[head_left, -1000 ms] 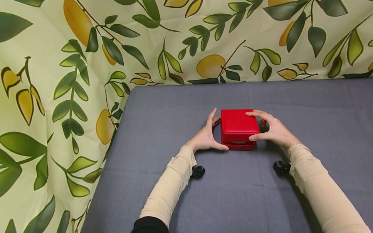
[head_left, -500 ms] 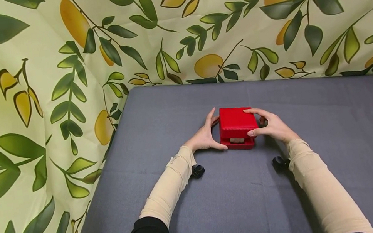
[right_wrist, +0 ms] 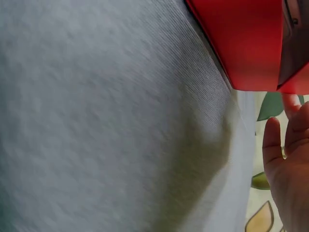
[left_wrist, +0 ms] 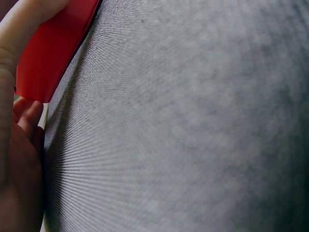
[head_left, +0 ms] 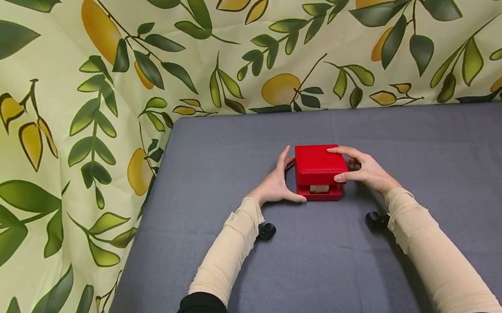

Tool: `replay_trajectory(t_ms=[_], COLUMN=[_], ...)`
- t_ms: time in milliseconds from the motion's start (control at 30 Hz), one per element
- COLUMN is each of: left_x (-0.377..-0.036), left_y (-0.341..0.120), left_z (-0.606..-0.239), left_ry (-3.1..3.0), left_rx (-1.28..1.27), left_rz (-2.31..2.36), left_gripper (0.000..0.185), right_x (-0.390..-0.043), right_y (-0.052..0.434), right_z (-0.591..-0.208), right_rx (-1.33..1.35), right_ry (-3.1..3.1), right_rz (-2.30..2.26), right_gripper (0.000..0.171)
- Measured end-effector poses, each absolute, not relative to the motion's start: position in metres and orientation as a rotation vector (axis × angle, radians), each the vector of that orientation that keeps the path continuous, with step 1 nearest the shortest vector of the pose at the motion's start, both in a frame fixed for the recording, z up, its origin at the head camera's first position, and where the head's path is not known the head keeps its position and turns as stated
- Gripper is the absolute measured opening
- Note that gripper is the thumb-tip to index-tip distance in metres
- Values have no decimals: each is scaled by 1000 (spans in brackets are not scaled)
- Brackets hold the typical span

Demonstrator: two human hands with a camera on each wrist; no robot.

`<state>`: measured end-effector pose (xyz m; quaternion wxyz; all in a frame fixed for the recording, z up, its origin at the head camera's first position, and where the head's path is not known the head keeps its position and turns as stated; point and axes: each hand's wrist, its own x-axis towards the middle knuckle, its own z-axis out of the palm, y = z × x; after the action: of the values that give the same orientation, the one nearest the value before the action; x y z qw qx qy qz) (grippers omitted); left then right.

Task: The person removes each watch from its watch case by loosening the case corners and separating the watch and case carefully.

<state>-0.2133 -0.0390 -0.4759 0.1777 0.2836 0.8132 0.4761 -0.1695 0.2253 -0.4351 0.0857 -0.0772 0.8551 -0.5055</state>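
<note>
Counter (head_left: 312, 269): draped in grey cloth (head_left: 445, 164), faintly creased, far corners rounded.
Red box (head_left: 324, 196): sits flat on the cloth, well in from the far edge, lid (head_left: 315, 161) raised partway at the front, a beige roll (head_left: 319, 189) showing in the gap.

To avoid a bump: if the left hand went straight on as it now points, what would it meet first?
The left hand would probably meet the left side of the red box first; how much gap lies between them is hard to judge.
</note>
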Motion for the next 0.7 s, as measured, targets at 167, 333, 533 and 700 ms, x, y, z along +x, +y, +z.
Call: replay_trajectory(t_ms=[167,333,533,700], left_x=[-214,-215,-214,-214], left_y=[-38,-38,-39,-39], left_z=[-477,-476,-475,-475], left_ry=[2308,2310,2305,2310], left_rx=[796,800,792,798], left_rz=[1354,1342,1329,1320], left_gripper=[134,134,132,131], right_x=[-163,-166,-169,-172], right_y=[219,219,215,214], right_z=[-432,-443,-448,-451], right_rx=[-254,-292,-285,-262], right_ry=[2473,2432,2371,2352], right_rz=[-1661,-1771,-1893,-1954], right_gripper=[59,56,59,73])
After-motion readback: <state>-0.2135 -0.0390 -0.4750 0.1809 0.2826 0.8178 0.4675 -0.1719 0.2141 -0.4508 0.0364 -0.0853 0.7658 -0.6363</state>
